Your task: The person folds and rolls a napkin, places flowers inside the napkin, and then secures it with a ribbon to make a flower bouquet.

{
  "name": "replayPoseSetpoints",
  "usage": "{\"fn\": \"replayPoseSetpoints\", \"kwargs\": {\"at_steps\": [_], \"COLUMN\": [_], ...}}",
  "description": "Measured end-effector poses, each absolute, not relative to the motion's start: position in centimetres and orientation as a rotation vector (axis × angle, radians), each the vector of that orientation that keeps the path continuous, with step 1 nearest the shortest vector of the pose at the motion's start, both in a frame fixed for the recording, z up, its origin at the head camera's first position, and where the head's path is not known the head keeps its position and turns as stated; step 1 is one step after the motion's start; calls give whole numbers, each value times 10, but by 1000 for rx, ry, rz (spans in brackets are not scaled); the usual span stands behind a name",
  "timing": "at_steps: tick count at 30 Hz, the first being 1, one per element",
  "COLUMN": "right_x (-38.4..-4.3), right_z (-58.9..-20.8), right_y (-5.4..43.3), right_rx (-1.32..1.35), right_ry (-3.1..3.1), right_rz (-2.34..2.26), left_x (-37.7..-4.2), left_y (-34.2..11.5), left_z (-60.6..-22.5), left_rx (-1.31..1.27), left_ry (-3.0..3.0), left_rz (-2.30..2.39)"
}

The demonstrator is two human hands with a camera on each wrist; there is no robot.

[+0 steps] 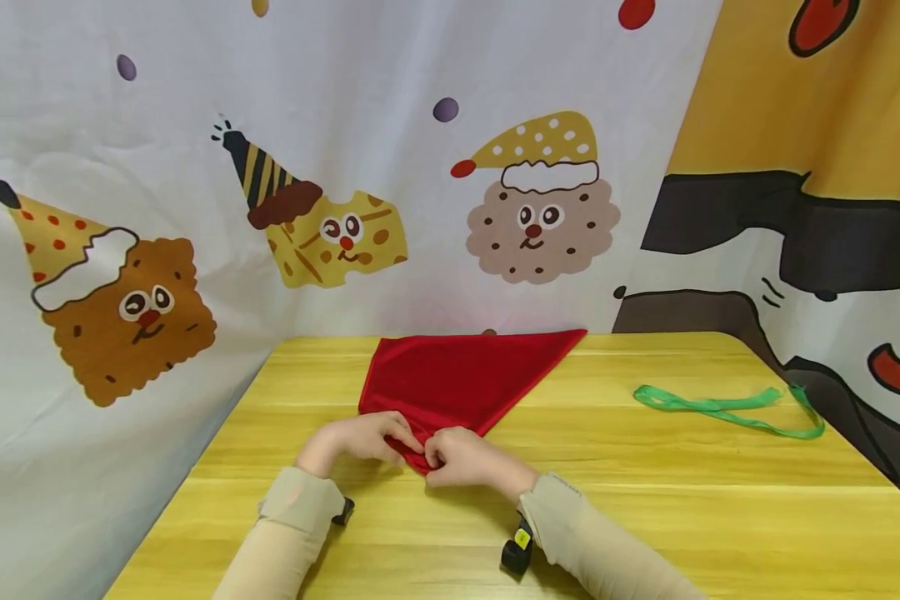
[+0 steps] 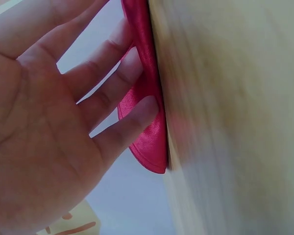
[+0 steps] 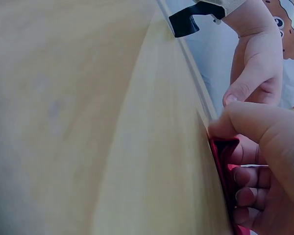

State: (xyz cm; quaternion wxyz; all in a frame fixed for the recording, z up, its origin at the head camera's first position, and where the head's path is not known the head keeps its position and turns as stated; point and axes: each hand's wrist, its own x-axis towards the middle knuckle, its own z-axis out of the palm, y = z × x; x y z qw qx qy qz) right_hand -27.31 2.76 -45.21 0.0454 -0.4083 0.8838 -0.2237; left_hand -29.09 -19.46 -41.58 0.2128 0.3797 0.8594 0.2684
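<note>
A red triangular scarf (image 1: pixel 450 375) lies spread on the wooden table, its near corner gathered into a small fold. My right hand (image 1: pixel 461 457) pinches that folded edge, and the right wrist view shows its thumb over the rolled red cloth (image 3: pixel 224 156) with the other fingers curled behind. From the left, my left hand (image 1: pixel 363 437) touches the scarf right beside the right hand. In the left wrist view its fingers (image 2: pixel 132 120) reach out fairly straight, tips resting on the satin cloth (image 2: pixel 149 142). Its thumb lies close to the right thumb in the right wrist view.
On the right part of the table (image 1: pixel 645 517) lies a loosely looped green ribbon (image 1: pixel 712 407). A curtain (image 1: pixel 420 50) printed with cartoon snacks hangs behind the table's far edge. Black camera mounts (image 1: pixel 517 554) sit under both wrists.
</note>
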Motion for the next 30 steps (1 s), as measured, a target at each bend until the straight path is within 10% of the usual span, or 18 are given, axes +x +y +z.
{"fn": "replayPoseSetpoints", "kwargs": {"at_steps": [30], "right_x": [-280], "right_z": [-446], "right_y": [60], "right_rx": [-739], "right_ry": [2442], "right_rz": [-1417], "left_x": [-304], "left_y": [-156], "left_z": [-398], "left_rx": [1017], "left_ry": [2719], "left_rz": [528]}}
